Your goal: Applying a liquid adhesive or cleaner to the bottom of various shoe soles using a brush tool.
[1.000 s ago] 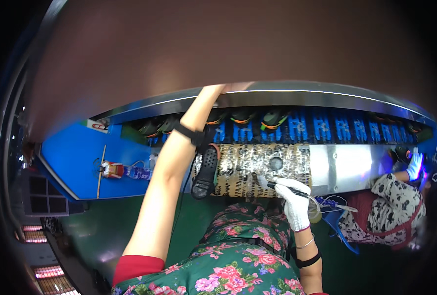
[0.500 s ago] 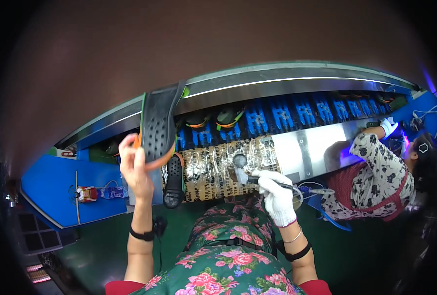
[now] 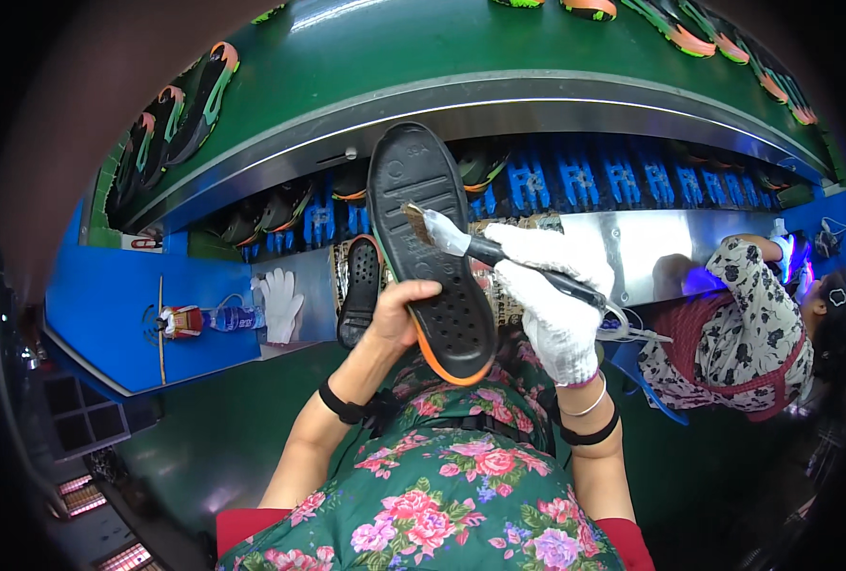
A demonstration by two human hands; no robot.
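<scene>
Your left hand [image 3: 399, 319] grips the black sole [image 3: 430, 247] near its orange-rimmed heel, thumb across the inner face, fingers wrapped behind, holding it up above your lap and in front of the bench's near edge. Your gloved right hand [image 3: 556, 300] is curled tight round the brush [image 3: 461, 243] handle, bristles touching the sole's upper half. A second sole [image 3: 359, 290] lies on the bench just left of your hand. A spare white glove [image 3: 278, 302] rests further left, by a bottle [image 3: 216, 319] on the blue bench corner. Another person [image 3: 747, 319] works at the right end.
</scene>
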